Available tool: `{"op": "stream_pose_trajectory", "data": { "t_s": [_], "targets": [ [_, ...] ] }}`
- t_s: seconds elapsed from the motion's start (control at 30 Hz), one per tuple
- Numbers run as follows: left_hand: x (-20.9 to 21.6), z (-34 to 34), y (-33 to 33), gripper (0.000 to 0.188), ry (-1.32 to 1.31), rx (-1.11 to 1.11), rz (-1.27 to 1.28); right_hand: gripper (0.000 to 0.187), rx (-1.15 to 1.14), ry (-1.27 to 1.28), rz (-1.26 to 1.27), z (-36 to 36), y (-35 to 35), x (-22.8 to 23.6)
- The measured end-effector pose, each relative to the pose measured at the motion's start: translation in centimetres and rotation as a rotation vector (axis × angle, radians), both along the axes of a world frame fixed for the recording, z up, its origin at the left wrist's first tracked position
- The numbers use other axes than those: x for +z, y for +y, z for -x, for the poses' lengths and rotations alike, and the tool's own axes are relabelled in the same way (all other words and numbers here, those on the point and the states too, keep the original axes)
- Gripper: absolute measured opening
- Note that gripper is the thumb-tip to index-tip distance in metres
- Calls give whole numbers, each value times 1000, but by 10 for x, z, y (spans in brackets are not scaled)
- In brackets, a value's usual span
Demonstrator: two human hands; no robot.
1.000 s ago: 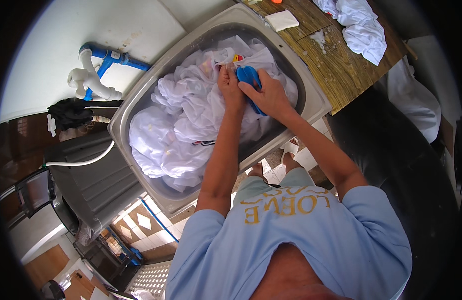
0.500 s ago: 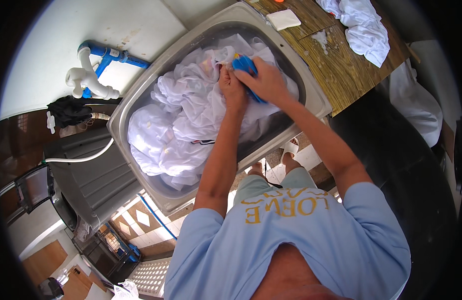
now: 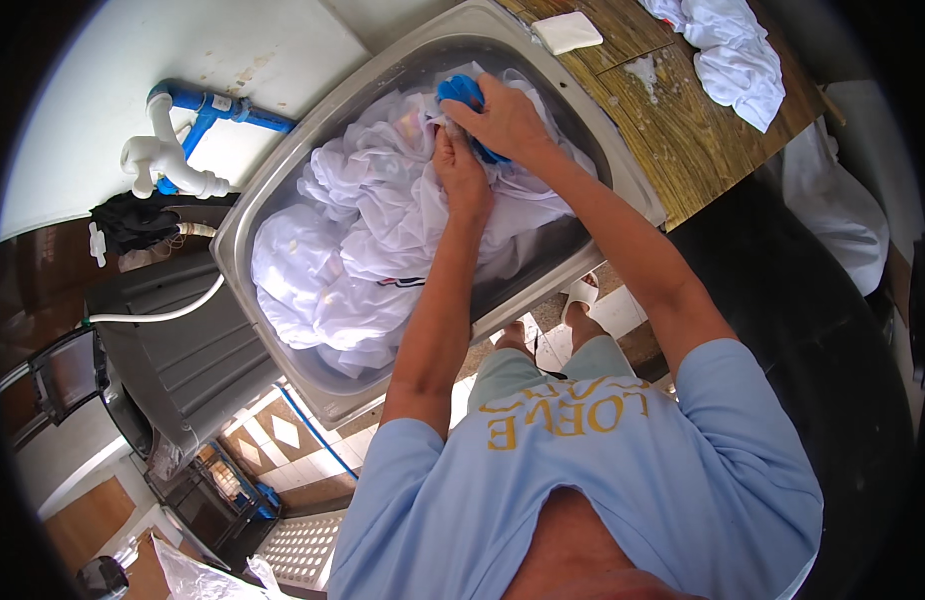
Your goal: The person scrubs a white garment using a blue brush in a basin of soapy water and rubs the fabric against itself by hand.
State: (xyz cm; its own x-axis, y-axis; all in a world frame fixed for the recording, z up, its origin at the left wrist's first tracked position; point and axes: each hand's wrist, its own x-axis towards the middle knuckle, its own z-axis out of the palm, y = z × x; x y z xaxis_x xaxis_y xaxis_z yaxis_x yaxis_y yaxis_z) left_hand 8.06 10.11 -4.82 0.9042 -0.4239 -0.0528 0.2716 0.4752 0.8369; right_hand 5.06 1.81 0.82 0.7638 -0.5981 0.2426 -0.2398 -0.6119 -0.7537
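A steel sink (image 3: 245,205) holds a heap of wet white fabric (image 3: 368,215), thin and sheer in places. Near its far end, my left hand (image 3: 463,180) has its fingers closed on a fold of the white fabric. My right hand (image 3: 508,122) grips a blue scrub brush (image 3: 461,90) from above, right at my left fingertips. The brush's underside is hidden by the hands and cloth. Part of its blue body also shows below my right palm.
Right of the sink, a wood-patterned counter (image 3: 673,150) carries a pale soap-like block (image 3: 568,32), some suds and a crumpled white cloth (image 3: 738,70). White fabric (image 3: 833,220) hangs below it. A white tap (image 3: 173,165) on blue pipe and a grey lidded unit (image 3: 183,350) stand left.
My right hand and the blue brush have moved away from me and slightly left over the fabric. My left hand keeps hold of the fold, almost in place.
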Motion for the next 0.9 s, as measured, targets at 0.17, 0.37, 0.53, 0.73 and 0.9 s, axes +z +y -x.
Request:
{"op": "stream_pose_trajectory", "data": {
  "t_s": [0.17,0.37,0.53,0.73,0.9],
  "targets": [
    [0,-9,18,23,62,-59,58,45,98,-30,-97,53,41,1],
    [3,2,-1,21,-42,-11,-7,46,34,47,3,-5,-5,4],
    [-8,-10,15,20,2,-74,4,47,71,-8,-30,35,30,2],
    [-4,-5,1,23,20,26,45,50,98,108,-4,9,4,8],
    [-7,-9,16,23,19,-49,11,49,59,48,-56,27,26,-3]
  ]
}}
